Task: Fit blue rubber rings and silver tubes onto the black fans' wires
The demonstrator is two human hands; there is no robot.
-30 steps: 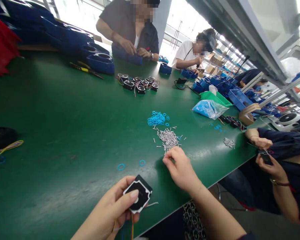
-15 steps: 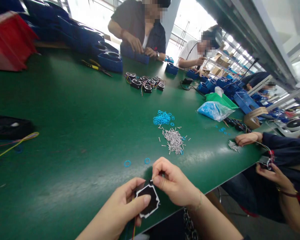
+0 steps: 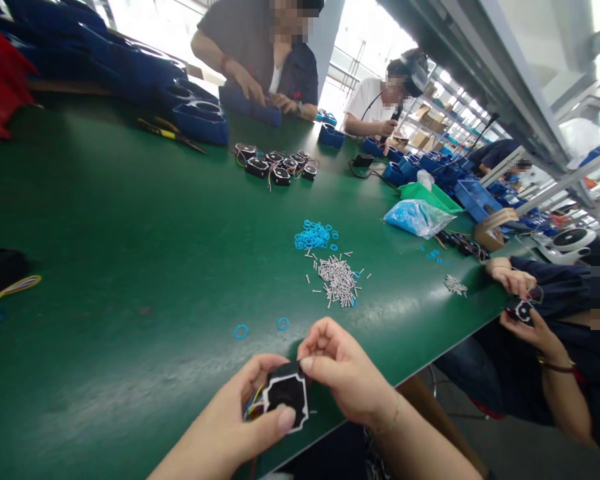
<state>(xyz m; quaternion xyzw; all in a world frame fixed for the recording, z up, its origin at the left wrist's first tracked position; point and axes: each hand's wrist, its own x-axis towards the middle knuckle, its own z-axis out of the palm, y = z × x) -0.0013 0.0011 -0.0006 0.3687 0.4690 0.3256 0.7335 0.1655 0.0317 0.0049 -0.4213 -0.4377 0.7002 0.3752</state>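
Here, head view: both hands work at the near edge of the green counter point(image 3: 130, 220).
Left hand: the left hand point(image 3: 230, 427) has its fingers wrapped round a small black square motor point(image 3: 286, 395), thumb laid on the lower face; coloured wires run from the part down into the palm.
Right hand: the right hand point(image 3: 343, 370) has its fingers curled in, thumb and forefinger pinched at the motor's upper right corner; whether they hold a pin cannot be told.
Motor place: just over the near edge of the counter, between the two hands, lifted off the surface.
Motor facing: its flat white-outlined face is turned up toward the camera; the body is near square, so no long axis shows.
Nearby: two loose blue rings point(image 3: 241, 331) lie just beyond the hands; farther in, a heap of small metal pins point(image 3: 336, 279), then a pile of blue rings point(image 3: 314, 237).
In the way: nothing lies between the hands and the pins.
Far side: a cluster of black motors point(image 3: 275, 167) with wires sits toward the far edge.
Right edge: another person's hands point(image 3: 517, 283) work beside a smaller pin heap point(image 3: 455, 285), near a clear bag of blue parts point(image 3: 417, 217).
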